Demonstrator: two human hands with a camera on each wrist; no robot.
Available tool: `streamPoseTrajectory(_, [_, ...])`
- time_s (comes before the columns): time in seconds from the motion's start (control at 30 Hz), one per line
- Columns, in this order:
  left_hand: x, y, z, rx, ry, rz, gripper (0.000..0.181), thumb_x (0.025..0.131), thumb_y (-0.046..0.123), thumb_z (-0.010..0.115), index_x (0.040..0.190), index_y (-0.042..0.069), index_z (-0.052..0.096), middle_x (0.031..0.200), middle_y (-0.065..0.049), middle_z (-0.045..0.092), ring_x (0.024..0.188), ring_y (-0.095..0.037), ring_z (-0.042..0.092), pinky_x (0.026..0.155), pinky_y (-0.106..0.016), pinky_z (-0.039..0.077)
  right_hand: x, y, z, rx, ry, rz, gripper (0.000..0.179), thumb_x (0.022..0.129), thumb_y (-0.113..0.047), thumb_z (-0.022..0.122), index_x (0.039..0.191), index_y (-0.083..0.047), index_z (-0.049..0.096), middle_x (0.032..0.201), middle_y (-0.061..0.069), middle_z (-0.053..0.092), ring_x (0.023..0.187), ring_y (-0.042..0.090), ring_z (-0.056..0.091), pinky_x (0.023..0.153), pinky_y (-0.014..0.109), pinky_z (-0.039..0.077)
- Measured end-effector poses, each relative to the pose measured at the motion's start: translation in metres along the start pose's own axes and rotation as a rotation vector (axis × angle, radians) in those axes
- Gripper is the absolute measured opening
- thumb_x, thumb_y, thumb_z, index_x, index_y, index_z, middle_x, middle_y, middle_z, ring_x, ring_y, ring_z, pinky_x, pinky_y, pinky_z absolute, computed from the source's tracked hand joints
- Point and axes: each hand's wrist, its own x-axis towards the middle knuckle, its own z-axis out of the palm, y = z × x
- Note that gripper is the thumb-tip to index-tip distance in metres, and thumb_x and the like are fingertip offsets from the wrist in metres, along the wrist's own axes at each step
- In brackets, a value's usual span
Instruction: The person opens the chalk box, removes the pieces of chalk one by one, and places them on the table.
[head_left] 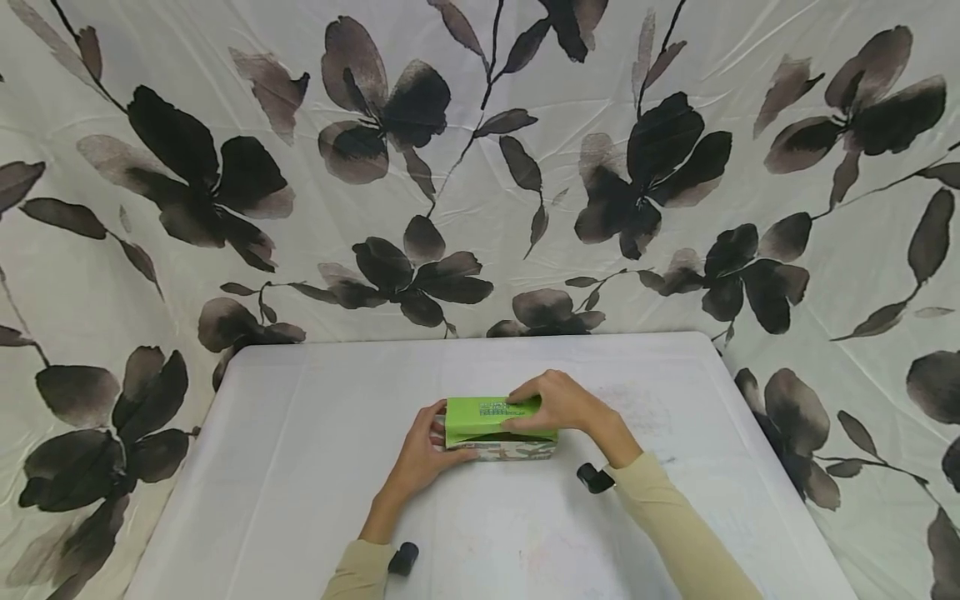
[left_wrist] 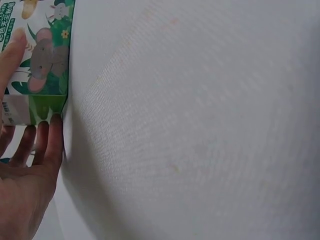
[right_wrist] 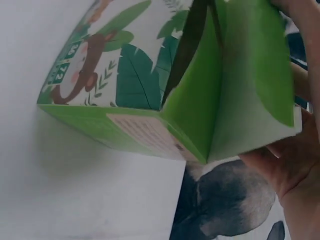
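A small cardboard box with a green lid flap sits on the table. Animal and leaf prints cover its front, among them an elephant in the left wrist view. My left hand grips the box's left end, thumb on the front and fingers around the end panel. With thumb and fingers, my right hand holds the flap from above toward its right side. The right wrist view shows a dark gap between flap and front wall; the contents are hidden.
The white-covered table extends around the box. Behind it hangs a pale cloth with dark flower prints. Black wrist devices sit by both forearms, close over the table.
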Motion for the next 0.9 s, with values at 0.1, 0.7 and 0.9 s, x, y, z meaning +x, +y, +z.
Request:
streamPoseTrajectory(0.1, [0.0, 0.0, 0.0, -0.005, 0.0, -0.002, 0.101, 0.072, 0.031, 0.097, 0.153, 0.009, 0.041, 0.125, -0.006, 0.052, 0.1, -0.018, 0.055, 0.082, -0.027, 0.056, -0.001, 0.001, -0.002, 0.037, -0.007, 0.017, 0.044, 0.083, -0.046, 0.084, 0.111, -0.011, 0.081, 0.107, -0.001, 0.078, 0.099, 0.012, 0.072, 0.087, 0.033, 0.059])
streamPoseTrajectory(0.7, [0.001, -0.002, -0.001, -0.015, -0.003, 0.002, 0.101, 0.072, 0.03, 0.097, 0.154, 0.009, 0.041, 0.132, -0.006, 0.051, 0.101, -0.018, 0.055, 0.082, -0.027, 0.055, -0.058, 0.034, 0.012, 0.423, 0.316, 0.211, 0.028, 0.108, -0.012, 0.055, 0.131, -0.001, 0.066, 0.13, 0.013, 0.068, 0.125, 0.032, 0.062, 0.105, 0.049, 0.051])
streamPoseTrajectory(0.9, [0.001, -0.003, 0.0, -0.018, 0.0, 0.019, 0.1, 0.072, 0.029, 0.097, 0.153, 0.007, 0.041, 0.132, -0.008, 0.051, 0.1, -0.02, 0.055, 0.079, -0.026, 0.055, -0.068, 0.036, 0.02, 0.458, 0.384, 0.188, 0.029, 0.1, -0.001, 0.065, 0.129, 0.001, 0.065, 0.128, 0.018, 0.066, 0.122, 0.037, 0.062, 0.105, 0.044, 0.052])
